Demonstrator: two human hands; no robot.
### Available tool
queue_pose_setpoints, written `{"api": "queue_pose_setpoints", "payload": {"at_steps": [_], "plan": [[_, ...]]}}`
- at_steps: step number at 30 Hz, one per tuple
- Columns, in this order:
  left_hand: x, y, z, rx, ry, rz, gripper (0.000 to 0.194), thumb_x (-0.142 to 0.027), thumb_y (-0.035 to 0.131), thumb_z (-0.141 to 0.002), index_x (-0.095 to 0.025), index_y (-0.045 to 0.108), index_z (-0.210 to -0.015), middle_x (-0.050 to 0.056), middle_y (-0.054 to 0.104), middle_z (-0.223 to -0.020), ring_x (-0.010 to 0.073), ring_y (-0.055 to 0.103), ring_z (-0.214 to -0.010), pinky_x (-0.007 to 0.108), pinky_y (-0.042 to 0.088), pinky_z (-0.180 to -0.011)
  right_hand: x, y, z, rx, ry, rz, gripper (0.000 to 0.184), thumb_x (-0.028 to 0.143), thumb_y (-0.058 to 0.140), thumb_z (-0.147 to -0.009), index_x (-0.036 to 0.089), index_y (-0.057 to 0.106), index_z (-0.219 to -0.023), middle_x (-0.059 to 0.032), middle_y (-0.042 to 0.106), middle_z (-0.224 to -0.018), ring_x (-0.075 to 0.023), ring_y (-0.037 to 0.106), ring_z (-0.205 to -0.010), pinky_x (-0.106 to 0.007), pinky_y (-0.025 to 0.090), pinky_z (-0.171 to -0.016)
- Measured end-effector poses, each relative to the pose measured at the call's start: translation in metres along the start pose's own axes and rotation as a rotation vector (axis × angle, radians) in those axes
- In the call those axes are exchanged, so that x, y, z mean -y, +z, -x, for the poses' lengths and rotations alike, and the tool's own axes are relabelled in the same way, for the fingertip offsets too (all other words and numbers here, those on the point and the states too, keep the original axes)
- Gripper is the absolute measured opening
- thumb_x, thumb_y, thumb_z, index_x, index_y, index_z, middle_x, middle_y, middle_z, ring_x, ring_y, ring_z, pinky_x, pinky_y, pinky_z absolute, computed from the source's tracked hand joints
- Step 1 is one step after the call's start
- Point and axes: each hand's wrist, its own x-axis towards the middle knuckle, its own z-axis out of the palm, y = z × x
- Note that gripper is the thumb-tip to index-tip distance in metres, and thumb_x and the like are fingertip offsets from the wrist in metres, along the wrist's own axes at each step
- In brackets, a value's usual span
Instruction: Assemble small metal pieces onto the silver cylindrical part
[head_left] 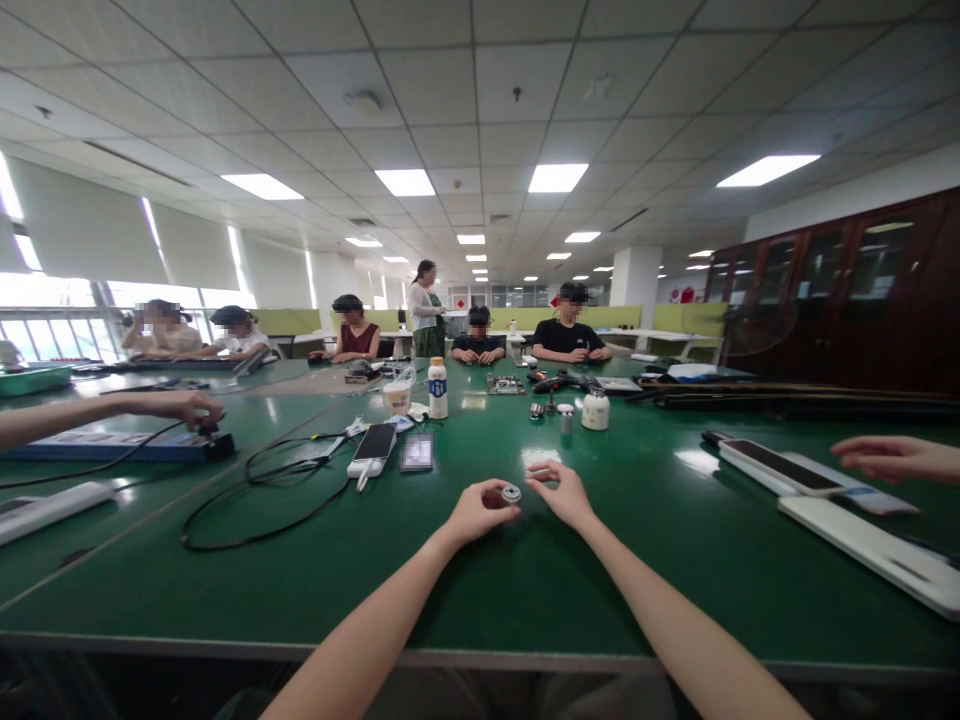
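Between the thumb and fingers of my left hand (478, 514) is a small round metal part (511, 494) with a ringed top face, held just over the green table (465, 610). My right hand (562, 494) hovers close on its right, thumb and fingers curved and apart, with nothing visible in them. Beyond both hands stand a small silver cylinder (566, 418), a shiny metal piece (537, 411) and a white jar (595, 410).
Left of centre lie a phone (373, 448) with a white attachment, a black cable (255, 545) and a white bottle (438, 390). Co-workers' hands reach in at left (187, 408) and right (885, 458). A white device (870, 555) rests at right. Several people sit opposite.
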Motion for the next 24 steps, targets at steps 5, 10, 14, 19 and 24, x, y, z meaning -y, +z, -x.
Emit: {"api": "queue_pose_setpoints", "payload": {"at_steps": [5, 10, 14, 19, 24], "plan": [[0.007, -0.001, -0.002, -0.001, 0.017, 0.000, 0.044, -0.028, 0.074, -0.064, -0.012, 0.063, -0.104, 0.010, 0.069, -0.092, 0.0208, 0.065, -0.084, 0.032, 0.050, -0.081, 0.033, 0.012, 0.008, 0.003, -0.118, -0.145, 0.017, 0.031, 0.062, -0.075, 0.017, 0.063, -0.085, -0.0072, 0.070, -0.087, -0.0189, 0.067, -0.081, -0.035, 0.053, -0.080], [0.011, 0.000, -0.003, 0.001, 0.031, 0.023, 0.046, -0.028, 0.073, -0.065, -0.011, 0.061, -0.106, 0.010, 0.069, -0.092, 0.0214, 0.065, -0.085, 0.032, 0.050, -0.081, 0.034, 0.021, 0.012, 0.060, -0.160, -0.124, 0.014, 0.029, 0.062, -0.076, 0.018, 0.064, -0.083, -0.0050, 0.069, -0.082, -0.0177, 0.066, -0.078, -0.033, 0.053, -0.077], [0.011, 0.001, -0.003, 0.000, 0.045, 0.008, 0.044, -0.029, 0.073, -0.065, -0.011, 0.062, -0.105, 0.009, 0.069, -0.091, 0.0213, 0.065, -0.084, 0.032, 0.050, -0.080, 0.034, 0.021, 0.013, 0.044, -0.175, -0.101, 0.013, 0.029, 0.062, -0.076, 0.019, 0.065, -0.082, -0.0036, 0.069, -0.082, -0.0169, 0.066, -0.076, -0.032, 0.052, -0.075], [0.010, 0.000, -0.003, 0.000, 0.049, -0.031, 0.042, -0.030, 0.072, -0.066, -0.012, 0.063, -0.102, 0.008, 0.069, -0.089, 0.0211, 0.065, -0.082, 0.031, 0.051, -0.078, 0.041, 0.021, 0.016, 0.043, -0.181, -0.026, 0.012, 0.030, 0.062, -0.075, 0.020, 0.065, -0.082, -0.0023, 0.070, -0.081, -0.0170, 0.066, -0.076, -0.031, 0.051, -0.075], [0.008, 0.000, -0.003, 0.000, 0.015, -0.019, 0.044, -0.030, 0.074, -0.064, -0.012, 0.062, -0.103, 0.009, 0.070, -0.091, 0.0215, 0.066, -0.084, 0.032, 0.051, -0.080, 0.043, 0.015, 0.013, -0.094, -0.112, 0.042, 0.018, 0.034, 0.059, -0.077, 0.019, 0.062, -0.088, -0.0015, 0.068, -0.069, -0.0172, 0.066, -0.065, -0.031, 0.049, -0.071]]}}
